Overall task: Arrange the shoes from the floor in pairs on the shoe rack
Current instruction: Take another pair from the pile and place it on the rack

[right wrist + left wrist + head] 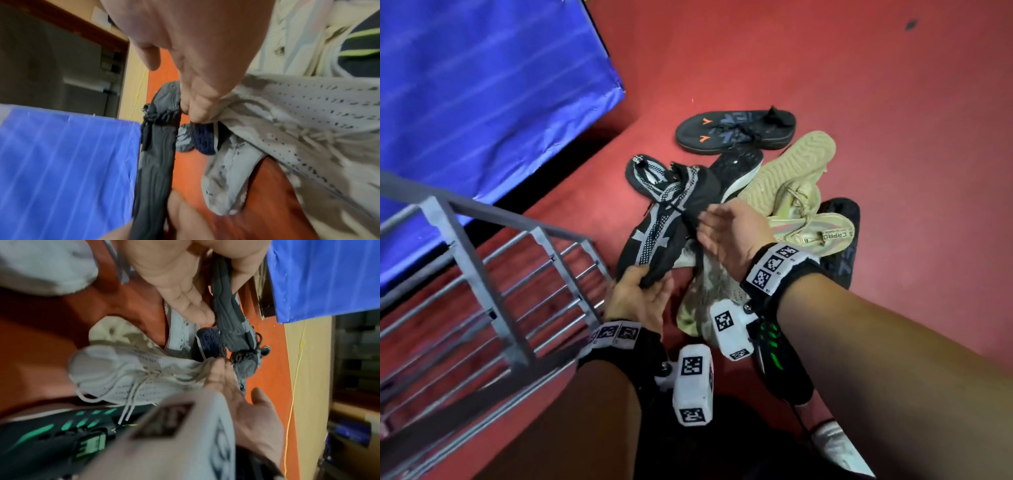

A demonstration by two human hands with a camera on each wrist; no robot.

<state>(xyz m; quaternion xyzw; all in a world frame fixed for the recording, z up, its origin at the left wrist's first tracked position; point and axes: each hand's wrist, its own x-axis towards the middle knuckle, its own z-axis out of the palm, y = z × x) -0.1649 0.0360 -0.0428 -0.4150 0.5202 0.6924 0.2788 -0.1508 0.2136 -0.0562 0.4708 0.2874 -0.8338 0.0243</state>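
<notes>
A black shoe with white knit bands (664, 219) is lifted off the pile, toe toward me. My left hand (650, 284) grips its toe end, thumb on the sole and fingers on the upper. In the left wrist view the same shoe (228, 318) shows its dark sole. My right hand (705, 228) lies against the shoe's side near the laces, its fingertips (193, 112) touching the shoe and the thumb held apart. The grey metal shoe rack (467, 260) stands at the left, its bars bare.
Several shoes lie piled on the red floor: a black one with orange marks (732, 132), beige ones (791, 171), a grey mesh one (709, 284) and a black one with green stripes (777, 353). A blue sheet (482, 85) hangs behind the rack.
</notes>
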